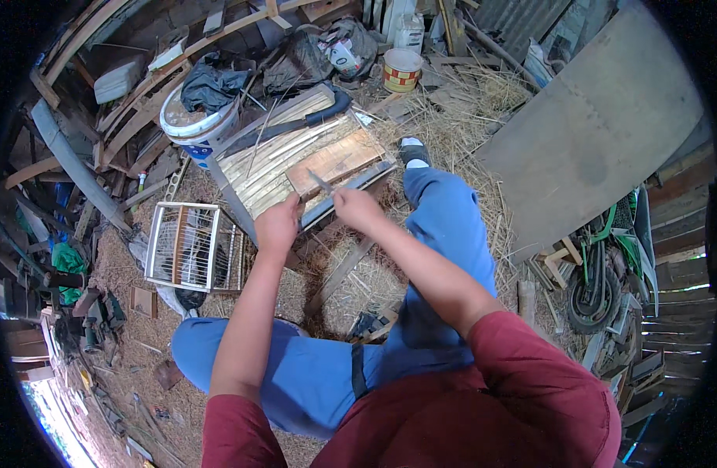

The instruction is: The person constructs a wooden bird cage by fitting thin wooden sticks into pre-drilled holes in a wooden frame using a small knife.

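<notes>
Board lies just beyond both sets of fingers; left is nearer

Finding one, position: the wooden board [339, 162] lies flat on the slatted table [262, 178], ahead of my fingers. Its long axis slants from the near left, just beyond my left fingers [287, 212], to the far right, beyond my right fingers [347, 203]. The left fingers are the nearer, at the board's near left corner.

Finding two, fingers: the right ones are closed around a knife [319, 182], handle concealed by the grip. The blade points away and leftward, its tip over the board's left part; whether it touches wood cannot be determined. The left ones are curled at the corner; I cannot tell whether they pinch the board or only rest against it.

Also noted: a long-bladed tool [287, 128] with a black handle lies past the board from my fingers.
</notes>
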The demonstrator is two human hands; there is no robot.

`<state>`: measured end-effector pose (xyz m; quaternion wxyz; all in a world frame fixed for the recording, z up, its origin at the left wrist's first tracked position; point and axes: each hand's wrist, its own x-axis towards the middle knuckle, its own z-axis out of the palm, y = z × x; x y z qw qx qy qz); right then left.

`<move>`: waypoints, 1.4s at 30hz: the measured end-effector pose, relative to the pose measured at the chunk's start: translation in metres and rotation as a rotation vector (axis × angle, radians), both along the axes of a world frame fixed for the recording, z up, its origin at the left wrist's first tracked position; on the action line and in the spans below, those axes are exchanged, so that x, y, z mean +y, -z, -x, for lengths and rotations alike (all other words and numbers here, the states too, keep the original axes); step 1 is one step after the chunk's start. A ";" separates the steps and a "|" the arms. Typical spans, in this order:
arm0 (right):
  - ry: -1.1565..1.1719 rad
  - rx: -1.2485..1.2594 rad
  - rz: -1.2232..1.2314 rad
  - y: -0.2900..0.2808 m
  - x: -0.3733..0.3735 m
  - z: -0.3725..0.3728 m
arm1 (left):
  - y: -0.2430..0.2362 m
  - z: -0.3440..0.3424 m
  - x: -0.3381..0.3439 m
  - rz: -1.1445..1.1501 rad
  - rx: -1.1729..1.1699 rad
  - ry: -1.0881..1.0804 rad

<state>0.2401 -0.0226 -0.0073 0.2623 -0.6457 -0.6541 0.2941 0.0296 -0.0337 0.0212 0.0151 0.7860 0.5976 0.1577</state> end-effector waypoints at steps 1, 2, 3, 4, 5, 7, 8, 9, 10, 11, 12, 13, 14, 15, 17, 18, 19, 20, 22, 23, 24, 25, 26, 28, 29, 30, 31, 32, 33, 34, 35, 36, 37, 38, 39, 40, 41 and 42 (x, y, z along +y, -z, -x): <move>0.042 0.016 0.009 -0.006 0.012 -0.010 | 0.000 0.001 0.000 -0.010 0.004 -0.008; 0.088 0.031 0.022 -0.008 0.015 -0.016 | 0.000 -0.001 -0.001 -0.004 0.006 -0.006; 0.090 0.033 0.028 -0.006 0.012 -0.013 | -0.001 -0.002 -0.002 -0.009 0.001 -0.005; 0.075 0.029 0.044 -0.004 0.007 -0.008 | -0.002 -0.002 -0.003 -0.013 -0.005 -0.005; 0.055 0.019 0.052 -0.007 0.003 -0.001 | -0.002 -0.001 -0.003 -0.014 -0.010 -0.008; -0.048 -0.026 0.025 -0.002 -0.010 0.013 | -0.003 -0.003 0.000 0.011 0.016 -0.016; -0.079 0.010 -0.013 0.002 -0.013 0.024 | -0.003 -0.003 0.000 0.008 0.011 -0.022; -0.079 -0.009 -0.006 0.002 -0.009 0.018 | -0.004 -0.003 -0.001 -0.002 0.002 -0.016; -0.079 -0.029 0.001 0.002 -0.002 0.007 | -0.005 -0.003 0.000 -0.012 -0.006 -0.010; 0.000 0.003 0.046 -0.005 0.008 0.001 | -0.004 0.000 -0.002 -0.006 -0.001 -0.022; 0.088 0.032 0.095 -0.009 0.017 -0.007 | -0.003 -0.002 -0.003 -0.029 -0.013 -0.023; 0.135 0.054 0.035 -0.009 0.017 -0.006 | -0.002 -0.001 -0.005 -0.051 -0.025 -0.024; 0.137 0.050 0.035 -0.005 0.013 -0.002 | -0.002 -0.002 -0.005 -0.051 -0.029 -0.022; 0.051 -0.001 0.032 0.000 0.005 0.008 | -0.003 -0.003 -0.003 -0.029 -0.030 -0.019; -0.031 -0.006 0.025 0.006 -0.014 0.031 | -0.004 -0.004 -0.003 -0.009 -0.031 -0.019; -0.034 -0.007 0.022 0.004 -0.010 0.028 | -0.004 -0.003 -0.003 -0.010 -0.042 -0.020; -0.010 0.011 0.035 0.000 -0.003 0.019 | -0.005 -0.003 -0.003 -0.011 -0.053 -0.020; 0.013 0.036 0.051 -0.002 0.004 0.013 | -0.005 -0.002 -0.002 -0.010 -0.047 -0.022; 0.073 0.036 0.056 -0.015 0.014 0.004 | -0.003 -0.002 -0.005 -0.037 -0.041 -0.036; 0.057 0.016 0.060 -0.014 0.008 0.007 | -0.001 -0.004 -0.005 -0.035 -0.044 -0.029; 0.034 -0.004 0.057 -0.012 0.002 0.015 | -0.001 -0.003 -0.003 -0.020 -0.031 -0.032; -0.028 -0.019 0.045 -0.008 -0.009 0.027 | -0.001 -0.003 0.000 -0.005 -0.017 -0.036; -0.092 -0.032 0.035 -0.008 -0.018 0.037 | -0.001 -0.002 -0.001 -0.006 -0.018 -0.040; -0.127 -0.046 0.099 -0.017 -0.007 0.024 | -0.001 0.001 -0.004 -0.017 -0.061 -0.034; -0.071 -0.020 0.067 -0.016 0.006 0.011 | -0.003 -0.001 -0.002 -0.018 -0.059 -0.030; -0.015 0.006 0.041 -0.015 0.013 0.005 | -0.002 -0.004 -0.001 -0.026 -0.048 -0.033; 0.025 0.005 0.022 -0.011 0.014 0.004 | -0.001 -0.006 -0.001 -0.034 -0.038 -0.036; 0.025 0.005 0.024 -0.006 0.008 0.011 | 0.001 -0.005 -0.003 -0.032 -0.038 -0.036; -0.031 0.007 0.028 -0.003 -0.005 0.024 | -0.001 -0.003 -0.003 -0.016 -0.058 -0.031; -0.087 0.009 0.033 -0.001 -0.014 0.033 | -0.002 -0.002 -0.003 0.000 -0.078 -0.026; -0.114 0.002 0.071 -0.005 -0.020 0.039 | -0.002 -0.002 -0.003 -0.001 -0.076 -0.027; -0.115 0.004 0.069 -0.002 -0.015 0.035 | -0.003 -0.002 -0.003 -0.004 -0.069 -0.031; -0.069 0.031 0.048 0.000 -0.004 0.025 | -0.003 -0.002 -0.003 -0.007 -0.062 -0.034; -0.017 0.062 0.030 0.003 0.006 0.015 | -0.003 -0.004 -0.002 -0.005 -0.058 -0.028; -0.037 0.028 0.040 -0.002 0.015 0.005 | -0.003 -0.005 -0.003 -0.016 -0.060 -0.030; -0.036 0.032 0.045 0.000 0.010 0.010 | -0.002 -0.006 -0.004 -0.028 -0.062 -0.031; -0.038 0.010 0.078 -0.001 0.004 0.016 | -0.001 -0.005 -0.004 -0.029 -0.063 -0.032; -0.046 -0.013 0.107 -0.008 -0.004 0.025 | -0.001 -0.002 -0.005 -0.010 -0.061 -0.042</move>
